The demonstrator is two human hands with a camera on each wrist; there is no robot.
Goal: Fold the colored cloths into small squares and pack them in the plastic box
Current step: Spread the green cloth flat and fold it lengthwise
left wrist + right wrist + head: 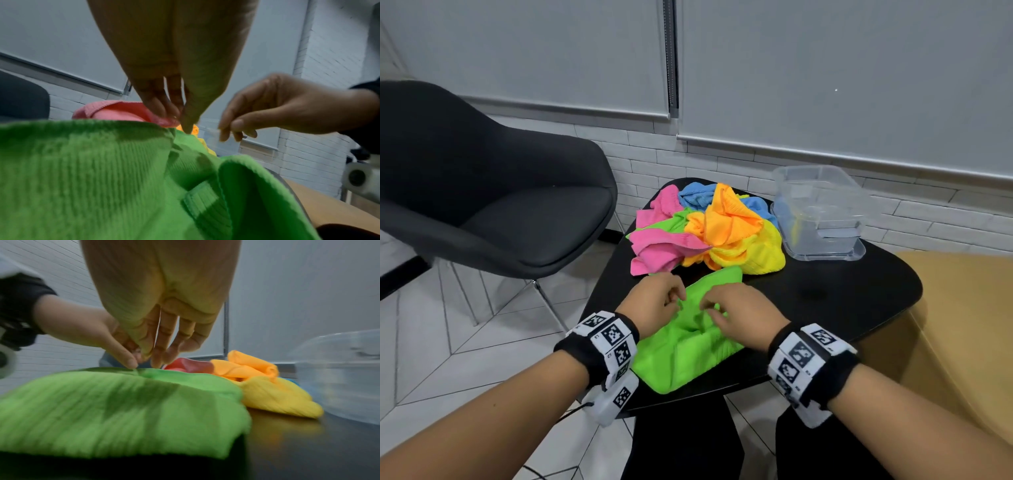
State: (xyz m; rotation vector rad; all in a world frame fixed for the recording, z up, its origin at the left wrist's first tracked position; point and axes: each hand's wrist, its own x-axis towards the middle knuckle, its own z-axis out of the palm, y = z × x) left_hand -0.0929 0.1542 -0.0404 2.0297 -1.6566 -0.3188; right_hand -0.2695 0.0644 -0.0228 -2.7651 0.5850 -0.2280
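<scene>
Both of your hands are down on the bright green ribbed cloth (688, 346) at the near edge of the small black table (842, 301). Your left hand (654, 303) has its fingertips drawn together, pinching a ridge of fabric near the cloth's middle. Your right hand (743, 318) is curled close beside it; in the left wrist view its fingers look pinched together just above the cloth, so whether it actually has fabric I can't tell.

This cloth looks soft, light and limp (it's rumpled, with a flap turned over on its right side), so expect it to sag and bunch wherever you lift it. A pinch in the middle will only tent it. Better to take it by two corners or along the hemmed edge and pull it flat before creasing.

Beyond it, toward the far side, waits the heap of pink, blue, orange and yellow cloths (709, 229), and to the right of that the clear plastic box (822, 212), apparently with no cloths in it yet.
</scene>
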